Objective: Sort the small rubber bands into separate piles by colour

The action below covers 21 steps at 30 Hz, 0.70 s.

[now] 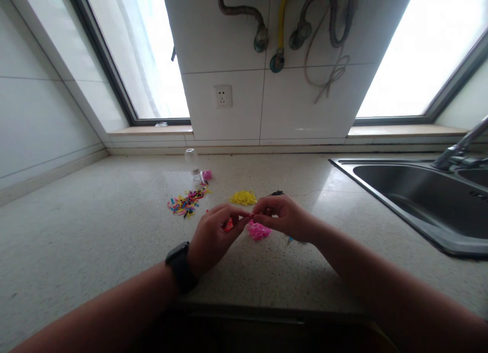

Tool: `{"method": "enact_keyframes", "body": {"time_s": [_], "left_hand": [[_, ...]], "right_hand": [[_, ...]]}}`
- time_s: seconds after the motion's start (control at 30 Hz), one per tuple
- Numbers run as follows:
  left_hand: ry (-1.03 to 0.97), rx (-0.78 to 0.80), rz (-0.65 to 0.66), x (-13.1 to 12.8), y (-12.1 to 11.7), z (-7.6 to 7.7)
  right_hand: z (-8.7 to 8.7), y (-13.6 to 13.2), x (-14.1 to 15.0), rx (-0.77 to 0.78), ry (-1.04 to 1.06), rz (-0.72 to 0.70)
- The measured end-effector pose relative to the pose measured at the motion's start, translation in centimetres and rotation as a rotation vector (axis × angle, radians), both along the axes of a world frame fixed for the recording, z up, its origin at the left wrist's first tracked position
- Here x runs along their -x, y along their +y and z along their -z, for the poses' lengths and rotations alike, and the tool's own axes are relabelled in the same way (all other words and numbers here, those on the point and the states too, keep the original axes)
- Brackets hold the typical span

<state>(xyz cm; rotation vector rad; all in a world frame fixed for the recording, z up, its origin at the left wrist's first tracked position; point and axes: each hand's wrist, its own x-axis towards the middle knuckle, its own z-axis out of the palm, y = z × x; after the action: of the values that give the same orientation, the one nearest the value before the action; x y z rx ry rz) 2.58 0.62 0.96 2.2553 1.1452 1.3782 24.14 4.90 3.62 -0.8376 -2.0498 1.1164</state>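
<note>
Basically, hands [217, 236] [284, 218] btwn yellow [243, 197] & pink piles [259, 231]; sink [415, 200] to R.

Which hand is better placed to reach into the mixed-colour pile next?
Left, I'd judge. The mixed-colour pile lies beyond the left hand, on its outer side, while the right hand would have to reach across. Both hands' fingertips meet, though, so the left would probably need to come away first.
</note>
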Motion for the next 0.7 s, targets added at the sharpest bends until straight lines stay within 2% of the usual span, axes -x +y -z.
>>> {"method": "enact_keyframes", "body": {"time_s": [0.43,0.7], "left_hand": [[0.000,0.054,-0.046,-0.28,-0.43,-0.36],[-0.068,0.104,-0.027,-0.62,-0.84,-0.87]], "right_hand": [[-0.16,0.02,-0.27,-0.126,-0.022,0.016],[-0.54,-0.50,-0.12,-0.168,0.061,-0.014]]}}
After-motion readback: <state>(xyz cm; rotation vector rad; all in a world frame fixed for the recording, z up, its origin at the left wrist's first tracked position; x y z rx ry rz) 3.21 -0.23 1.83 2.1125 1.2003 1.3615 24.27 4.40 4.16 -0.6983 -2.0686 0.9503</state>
